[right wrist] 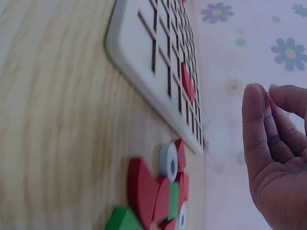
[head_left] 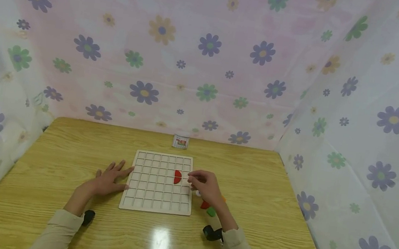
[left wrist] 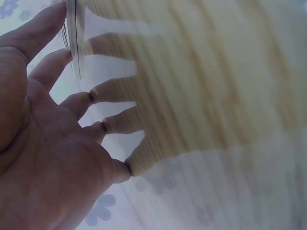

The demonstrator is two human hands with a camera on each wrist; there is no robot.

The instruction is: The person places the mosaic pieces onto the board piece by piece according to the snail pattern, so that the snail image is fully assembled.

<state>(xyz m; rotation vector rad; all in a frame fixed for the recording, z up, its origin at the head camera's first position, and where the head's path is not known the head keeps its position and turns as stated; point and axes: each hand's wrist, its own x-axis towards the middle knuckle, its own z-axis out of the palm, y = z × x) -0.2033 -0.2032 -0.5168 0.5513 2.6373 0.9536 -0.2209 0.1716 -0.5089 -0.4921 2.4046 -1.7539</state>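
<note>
A pale wooden grid board [head_left: 143, 206] lies flat on the table. Two red quarter-round pieces [head_left: 178, 174] sit in adjoining cells near its right side, together forming a half disc. My left hand [head_left: 105, 181] is spread on the table, with thumb and forefinger at the board's left edge; in the left wrist view its fingertips [left wrist: 122, 170] rest on the tabletop. Above the board's right edge hovers my right hand [head_left: 208, 188], fingers loosely bent. The right wrist view shows its thumb [right wrist: 253, 112] close to the fingertips, with no piece visible between them.
Beside the board's right edge lies a loose cluster of pieces: red blocks [right wrist: 141, 189], a green block [head_left: 211, 212] and white rings [right wrist: 169, 162], partly under my right hand. A small printed card [head_left: 181, 142] lies at the table's back edge. Flowered cloth [head_left: 173, 66] surrounds the table [head_left: 245, 240].
</note>
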